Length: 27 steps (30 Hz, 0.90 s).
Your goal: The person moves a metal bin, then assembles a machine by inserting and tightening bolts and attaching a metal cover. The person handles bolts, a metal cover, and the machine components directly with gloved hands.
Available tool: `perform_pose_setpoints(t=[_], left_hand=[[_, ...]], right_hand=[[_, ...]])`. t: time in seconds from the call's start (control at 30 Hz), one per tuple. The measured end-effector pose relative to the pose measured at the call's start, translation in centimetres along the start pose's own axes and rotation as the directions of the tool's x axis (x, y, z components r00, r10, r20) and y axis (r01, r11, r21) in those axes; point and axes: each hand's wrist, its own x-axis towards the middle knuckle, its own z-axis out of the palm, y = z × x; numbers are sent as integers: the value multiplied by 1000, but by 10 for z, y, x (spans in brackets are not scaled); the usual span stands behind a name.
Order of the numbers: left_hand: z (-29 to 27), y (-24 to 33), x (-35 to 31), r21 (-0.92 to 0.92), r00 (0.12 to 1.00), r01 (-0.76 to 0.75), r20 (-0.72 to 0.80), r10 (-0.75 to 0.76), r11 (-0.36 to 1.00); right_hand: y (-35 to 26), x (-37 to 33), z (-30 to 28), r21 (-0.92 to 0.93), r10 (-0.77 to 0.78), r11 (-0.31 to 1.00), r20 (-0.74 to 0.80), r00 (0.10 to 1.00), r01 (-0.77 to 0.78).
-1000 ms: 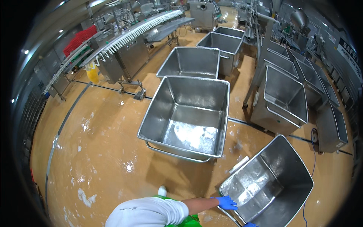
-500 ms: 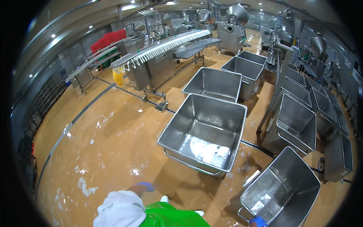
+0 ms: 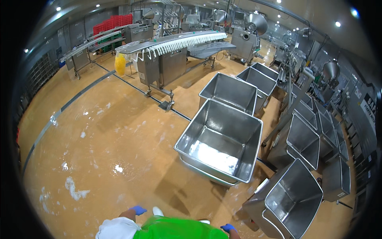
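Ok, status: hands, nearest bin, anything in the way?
Left hand: nothing visibly held. Right hand: beside nearest steel bin, not touching. Another steel bin ahead, to the right.

L grip (image 3: 138, 210) & R grip (image 3: 228, 227) now off nearest s/steel tub (image 3: 296, 193).

Open floor (image 3: 119, 145) to the left, steel tubs (image 3: 232, 119) in the way rightward.

On the floor (image 3: 119, 147), a bin (image 3: 229, 123) is standing right of the middle, a second bin (image 3: 230, 89) behind it. A third bin (image 3: 296, 191) is standing toward the front right corner, the right hand (image 3: 228, 228) to its left. The left hand (image 3: 138, 210) is hanging over the front edge. Left of the second bin a conveyor (image 3: 174, 67) is standing, crates (image 3: 113, 24) beyond its left end.
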Motion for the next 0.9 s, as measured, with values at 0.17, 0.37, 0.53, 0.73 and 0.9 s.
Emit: perform_pose_setpoints(t=[0.17, 0.37, 0.53, 0.73, 0.9], left_hand=[[-18, -99, 57, -27, 974, -130, -189, 123, 991], [-27, -141, 82, -171, 942, -326, -144, 304, 930], [-70, -148, 112, 206, 858, -466, -134, 497, 860], [-157, -151, 134, -215, 842, -495, -357, 404, 842], [-232, -205, 145, 11, 775, -484, -459, 434, 875]], right_hand=[[-68, -19, 15, -123, -159, 973, 246, 956, 193], [-220, -50, -44, -364, -240, 888, 158, 958, 282], [-369, -86, -68, -109, -445, 894, -122, 887, 434], [-481, -40, -51, -339, -470, 802, 149, 870, 492], [-551, 34, -49, -397, -305, 807, 355, 884, 438]])
